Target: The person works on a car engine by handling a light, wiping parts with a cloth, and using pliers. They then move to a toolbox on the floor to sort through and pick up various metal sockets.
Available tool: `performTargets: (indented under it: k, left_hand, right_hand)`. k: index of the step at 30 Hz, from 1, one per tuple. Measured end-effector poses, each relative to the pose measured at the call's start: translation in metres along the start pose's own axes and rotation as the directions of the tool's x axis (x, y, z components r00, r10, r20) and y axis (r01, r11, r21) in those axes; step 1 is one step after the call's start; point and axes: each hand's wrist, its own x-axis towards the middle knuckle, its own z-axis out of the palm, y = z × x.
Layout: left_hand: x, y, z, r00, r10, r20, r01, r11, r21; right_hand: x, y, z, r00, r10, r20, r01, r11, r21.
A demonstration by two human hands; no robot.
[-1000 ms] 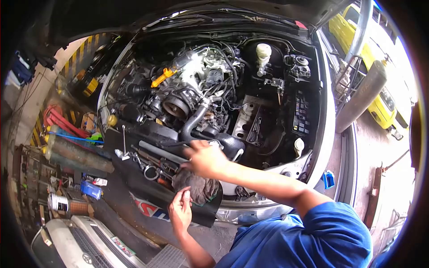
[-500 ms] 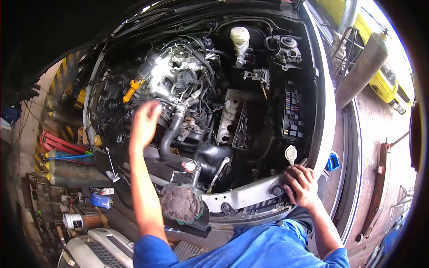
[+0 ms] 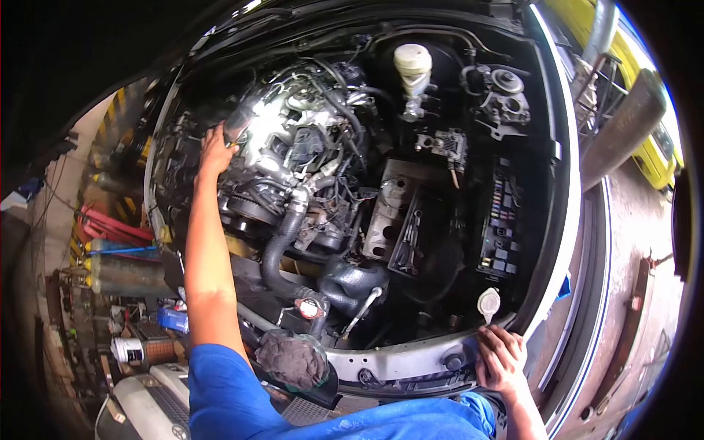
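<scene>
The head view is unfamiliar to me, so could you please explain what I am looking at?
There is no robot here: a camera on the person's head looks forward and down, so their own arms, in blue sleeves, reach in from below. Before them is a vehicle's open engine bay, with its engine at left. The left hand is at the handle of a bright work lamp and seems to grip it. The right hand rests on the bay's front edge. Slim metal tools lie inside the bay.
</scene>
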Motion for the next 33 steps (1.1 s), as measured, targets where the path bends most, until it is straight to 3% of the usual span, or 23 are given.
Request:
performTargets:
  k: [3,5,8,11,14,17,24,25,27,29,33]
  left_hand:
    - [0.011,-0.017,0.007,0.999,-0.015,0.043,0.016,1.0,-0.023]
    - [0.006,-0.02,0.009,1.0,-0.006,-0.005,0.006,0.992,-0.123]
    - [-0.005,-0.017,-0.008,0.997,0.049,0.065,-0.026,0.947,-0.32]
    - [-0.011,-0.018,-0.022,0.992,0.023,0.124,0.007,0.973,-0.231]
    - [-0.026,-0.046,-0.032,0.966,0.204,-0.16,-0.21,0.977,-0.026]
    - [-0.055,-0.07,-0.064,0.948,0.2,-0.248,-0.187,0.979,0.075]
    - [-0.168,-0.133,-0.102,0.98,-0.123,-0.159,0.134,0.99,0.054]
    - [-0.182,-0.156,-0.089,0.975,-0.07,-0.209,0.095,0.989,0.111]
    - [-0.208,-0.175,-0.071,0.97,-0.133,-0.204,0.153,0.985,0.084]
    - [-0.225,-0.176,-0.073,0.948,-0.316,0.028,0.317,0.947,-0.048]
    - [-0.238,-0.202,-0.037,0.945,-0.327,-0.029,0.326,0.945,-0.014]
  right_hand:
    - [-0.001,0.0,0.001,1.0,0.006,0.006,-0.006,1.0,0.003]
    - [-0.003,0.0,0.003,1.0,0.005,0.01,-0.005,1.0,0.004]
    - [-0.006,0.001,0.004,1.0,-0.006,0.019,0.006,1.0,-0.012]
    - [-0.009,0.003,0.007,1.0,-0.008,0.011,0.008,1.0,-0.018]
    - [-0.009,0.001,0.008,1.0,-0.002,0.006,0.002,1.0,-0.007]
    - [-0.011,0.002,0.01,1.0,0.002,0.001,-0.002,1.0,-0.005]
    - [-0.008,-0.002,0.01,1.0,-0.004,-0.021,0.004,1.0,0.009]
    - [-0.009,-0.003,0.01,1.0,-0.004,-0.024,0.004,1.0,0.015]
    - [-0.009,-0.003,0.011,0.999,-0.004,-0.032,0.005,1.0,0.019]
    - [-0.008,-0.004,0.011,0.999,-0.006,-0.039,0.006,1.0,0.014]
    - [-0.003,-0.008,0.008,0.999,-0.019,-0.046,0.017,0.999,-0.027]
